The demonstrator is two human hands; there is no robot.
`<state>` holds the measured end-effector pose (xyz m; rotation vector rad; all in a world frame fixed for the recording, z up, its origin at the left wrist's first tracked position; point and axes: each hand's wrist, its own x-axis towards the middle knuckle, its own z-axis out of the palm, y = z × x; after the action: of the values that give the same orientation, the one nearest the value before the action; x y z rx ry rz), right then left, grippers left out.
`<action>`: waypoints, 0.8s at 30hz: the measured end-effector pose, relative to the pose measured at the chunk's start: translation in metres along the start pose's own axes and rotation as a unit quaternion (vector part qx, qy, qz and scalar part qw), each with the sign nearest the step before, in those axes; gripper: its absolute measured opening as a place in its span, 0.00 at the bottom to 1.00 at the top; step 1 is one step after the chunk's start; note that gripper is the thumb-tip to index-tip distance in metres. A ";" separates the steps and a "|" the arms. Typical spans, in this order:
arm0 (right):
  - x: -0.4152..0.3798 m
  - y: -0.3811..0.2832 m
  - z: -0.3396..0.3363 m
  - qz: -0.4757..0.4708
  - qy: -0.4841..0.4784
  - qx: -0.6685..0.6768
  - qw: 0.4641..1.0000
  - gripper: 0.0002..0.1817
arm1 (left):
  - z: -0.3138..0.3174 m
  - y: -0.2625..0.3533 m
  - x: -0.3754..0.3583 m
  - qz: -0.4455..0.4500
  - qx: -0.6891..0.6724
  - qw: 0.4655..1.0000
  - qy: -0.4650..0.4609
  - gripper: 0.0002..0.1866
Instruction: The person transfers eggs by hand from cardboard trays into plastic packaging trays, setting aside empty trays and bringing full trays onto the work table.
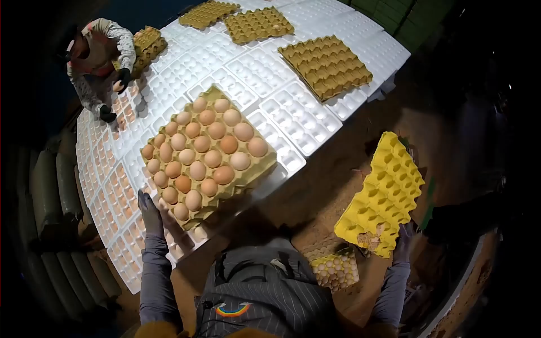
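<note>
A cardboard egg tray [265,169] full of brown eggs [197,169] sits atop white moulded trays on the table in front of me. Beside its near left corner is my left hand [151,215], gloved, with fingers stretched out over the white trays. Off to the right, away from the table, my right hand [403,245] grips a yellow egg tray [389,186] by its lower edge. That tray is tilted and carries no eggs; a brownish, crumbly patch marks its lower part. Its edge hides part of my right fingers.
White moulded trays [298,112] cover the table, with eggs in those along the left. Empty cardboard trays [327,65] lie on the far side. Across the table, a person [104,56] in dark gloves handles eggs. A stack of filled egg trays [335,270] stands low beside me.
</note>
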<state>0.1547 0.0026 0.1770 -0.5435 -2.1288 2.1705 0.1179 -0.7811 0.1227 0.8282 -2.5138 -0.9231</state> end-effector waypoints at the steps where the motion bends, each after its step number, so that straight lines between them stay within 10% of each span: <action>1: -0.014 0.055 -0.029 0.002 0.074 0.031 0.997 0.26 | 0.006 -0.022 -0.012 -0.077 0.041 0.996 -0.008 0.31; 3: -0.033 0.130 -0.055 -0.007 0.184 -0.020 0.983 0.25 | 0.025 -0.113 -0.041 0.034 0.396 0.915 -0.069 0.33; 6: -0.044 0.265 -0.075 0.168 0.221 0.083 0.957 0.17 | 0.059 -0.055 -0.086 -0.091 -0.165 0.977 0.096 0.27; 7: -0.040 0.338 -0.074 0.015 0.282 -0.072 0.956 0.22 | 0.052 -0.098 -0.077 -0.143 -0.179 0.973 0.036 0.27; 9: -0.032 0.379 -0.029 0.081 0.323 -0.185 0.925 0.28 | 0.048 -0.063 -0.088 -0.207 -0.179 0.962 0.013 0.25; 10: -0.018 0.397 0.000 0.149 0.350 0.055 0.923 0.33 | 0.047 -0.048 -0.091 -0.226 -0.173 0.959 0.000 0.24; 15: 0.050 0.494 0.165 0.137 0.253 -0.018 0.957 0.27 | 0.046 0.009 -0.100 -0.253 -0.155 0.954 -0.042 0.22; 18: 0.092 0.492 0.292 0.161 0.154 -0.155 0.963 0.25 | 0.070 0.088 -0.118 -0.189 -0.057 0.979 -0.045 0.26; 22: 0.106 0.380 0.402 0.282 0.035 -0.249 0.926 0.35 | 0.062 0.062 -0.113 -0.203 -0.102 0.971 -0.074 0.23; 24: 0.098 0.385 0.409 0.295 0.026 -0.177 0.938 0.30 | 0.059 -0.013 -0.097 -0.218 -0.142 0.962 0.081 0.22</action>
<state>0.0262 -0.3807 -0.2243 -1.4116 -2.5905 1.9497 0.1700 -0.7005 0.0600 1.3240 -2.0277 -1.2583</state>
